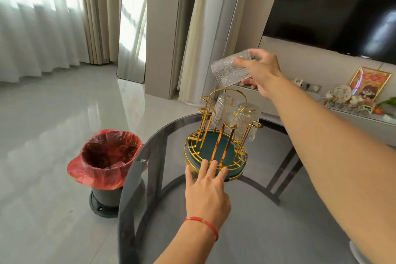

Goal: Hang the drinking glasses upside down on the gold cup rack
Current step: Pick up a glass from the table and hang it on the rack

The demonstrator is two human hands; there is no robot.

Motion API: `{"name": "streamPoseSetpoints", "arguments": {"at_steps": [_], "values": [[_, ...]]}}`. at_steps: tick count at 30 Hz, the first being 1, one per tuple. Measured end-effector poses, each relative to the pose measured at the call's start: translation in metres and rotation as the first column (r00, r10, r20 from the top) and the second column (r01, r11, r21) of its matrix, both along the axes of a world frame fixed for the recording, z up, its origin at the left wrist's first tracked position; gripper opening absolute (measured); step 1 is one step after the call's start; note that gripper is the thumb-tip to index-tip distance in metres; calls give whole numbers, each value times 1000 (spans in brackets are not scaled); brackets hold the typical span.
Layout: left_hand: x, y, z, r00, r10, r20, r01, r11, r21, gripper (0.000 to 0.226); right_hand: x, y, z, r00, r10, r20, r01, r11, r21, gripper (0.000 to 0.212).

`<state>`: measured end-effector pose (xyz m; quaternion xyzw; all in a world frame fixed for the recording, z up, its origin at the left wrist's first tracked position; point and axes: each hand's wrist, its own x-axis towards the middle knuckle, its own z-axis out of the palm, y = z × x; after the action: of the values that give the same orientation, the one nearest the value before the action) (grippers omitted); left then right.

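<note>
A round dark glass table (267, 210) sits under both hands. To the left of the left hand (206, 191), down on the floor, stands a bin (105, 163) with a red bag in it. The gold cup rack (216, 135) stands on the table, on a green round tray (214, 146), right at the tips of the left hand. The left hand lies flat with its fingers spread a little, and the fingertips touch the near rim of the tray. It holds nothing. Two glasses (246, 122) hang upside down on the far side of the rack, away from the left hand. The right hand (260, 70) is up in the air above the rack. It grips another glass (229, 69) by its bottom end. This glass is tipped, with its open mouth pointing down and to the left, just over the gold loop at the top of the rack. A thin red string (203, 224) goes around the left wrist.
</note>
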<state>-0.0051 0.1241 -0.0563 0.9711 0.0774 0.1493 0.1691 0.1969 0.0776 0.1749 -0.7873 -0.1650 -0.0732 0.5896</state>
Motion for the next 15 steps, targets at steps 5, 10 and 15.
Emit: {"name": "streamPoseSetpoints", "arguments": {"at_steps": [5,10,15], "values": [[0,0,1,1000,-8,-21,8,1000,4,67,2,32,-13,993,97,70,-77,965,-250,74],[-1,-2,4,1000,3,-28,-3,1000,5,64,2,43,-23,986,145,88,-93,895,-437,74],[1,-2,6,998,10,-59,-9,1000,19,66,-4,50,-31,970,199,137,-70,776,-627,69]]}}
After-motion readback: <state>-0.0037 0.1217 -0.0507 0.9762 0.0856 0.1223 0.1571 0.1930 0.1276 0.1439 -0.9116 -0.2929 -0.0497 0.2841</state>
